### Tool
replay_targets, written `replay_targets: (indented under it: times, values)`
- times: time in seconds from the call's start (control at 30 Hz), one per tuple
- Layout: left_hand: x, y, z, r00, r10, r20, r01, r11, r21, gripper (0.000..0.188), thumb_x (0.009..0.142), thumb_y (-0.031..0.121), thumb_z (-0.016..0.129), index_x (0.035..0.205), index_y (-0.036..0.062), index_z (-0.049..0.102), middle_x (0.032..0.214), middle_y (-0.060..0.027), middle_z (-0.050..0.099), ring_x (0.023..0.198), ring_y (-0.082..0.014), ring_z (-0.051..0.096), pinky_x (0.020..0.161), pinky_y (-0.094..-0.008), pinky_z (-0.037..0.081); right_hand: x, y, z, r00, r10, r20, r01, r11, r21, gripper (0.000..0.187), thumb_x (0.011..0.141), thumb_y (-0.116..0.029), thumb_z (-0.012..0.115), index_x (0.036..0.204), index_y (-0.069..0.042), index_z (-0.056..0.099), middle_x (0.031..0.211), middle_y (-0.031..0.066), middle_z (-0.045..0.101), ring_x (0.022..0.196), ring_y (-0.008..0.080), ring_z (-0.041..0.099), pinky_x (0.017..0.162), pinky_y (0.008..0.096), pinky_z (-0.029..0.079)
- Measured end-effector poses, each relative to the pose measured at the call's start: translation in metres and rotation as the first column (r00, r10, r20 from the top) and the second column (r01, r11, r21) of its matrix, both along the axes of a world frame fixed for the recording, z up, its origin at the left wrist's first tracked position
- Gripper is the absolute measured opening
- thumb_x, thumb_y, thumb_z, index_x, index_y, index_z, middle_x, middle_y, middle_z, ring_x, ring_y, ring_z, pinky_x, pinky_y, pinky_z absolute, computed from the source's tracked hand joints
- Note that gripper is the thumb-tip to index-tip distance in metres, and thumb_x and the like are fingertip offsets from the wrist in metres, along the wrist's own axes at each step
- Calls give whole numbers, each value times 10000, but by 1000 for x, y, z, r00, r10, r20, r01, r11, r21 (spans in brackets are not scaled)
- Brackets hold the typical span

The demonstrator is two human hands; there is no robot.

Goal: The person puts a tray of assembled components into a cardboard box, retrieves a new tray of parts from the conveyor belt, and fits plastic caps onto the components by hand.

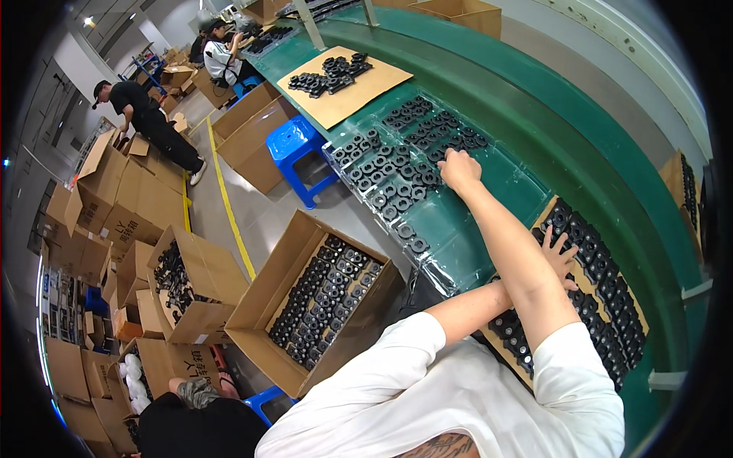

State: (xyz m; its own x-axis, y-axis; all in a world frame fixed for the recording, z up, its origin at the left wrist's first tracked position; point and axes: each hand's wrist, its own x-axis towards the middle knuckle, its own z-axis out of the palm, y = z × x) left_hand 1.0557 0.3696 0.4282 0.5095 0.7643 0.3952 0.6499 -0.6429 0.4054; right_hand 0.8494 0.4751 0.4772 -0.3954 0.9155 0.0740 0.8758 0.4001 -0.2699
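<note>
My forearms cross, the right one above the left. My right hand [461, 171] reaches over the green bench, its fingers curled down at the edge of rows of black ring-shaped parts [397, 164]. Whatever sits between those fingertips is hidden. My left hand [559, 258] lies with fingers spread over black parts [592, 244] set in close rows on a cardboard sheet [582, 284]. The left palm is partly covered by my right forearm.
An open carton [263, 305] of black parts in rows stands left of the bench. A blue stool [294, 141] is by the bench edge. Farther along, more black parts lie on a cardboard sheet [359, 99]. Other people [141, 111] work at the left, among cartons.
</note>
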Motion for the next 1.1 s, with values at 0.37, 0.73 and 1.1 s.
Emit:
replay_targets:
  times: [0.37,0.73,1.1]
  values:
    - [10,8,0,998,-64,-20,63,998,-24,688,967,690,412,1229,101,653,1512,-115,457,1437,-486,296,1129,-791,107,25,25,-13,990,95,103,-91,995,-42,234,890,-142,594,1000,-55,781,1052,172,744,921,349,740,764,466,587]
    - [11,67,-43,994,-74,84,74,997,6,640,995,600,455,1305,70,636,1537,-124,478,1408,-493,390,1137,-757,153,150,44,46,803,223,-552,-178,975,135,229,855,-237,705,856,-13,753,805,124,736,700,325,667,694,405,540]
    - [59,49,13,961,0,-275,11,999,38,717,1012,652,380,1368,62,582,1521,-153,486,1416,-468,395,1141,-746,174,430,41,58,997,69,-40,-71,995,-65,381,810,-102,679,1170,17,714,907,169,760,801,361,715,756,403,565]
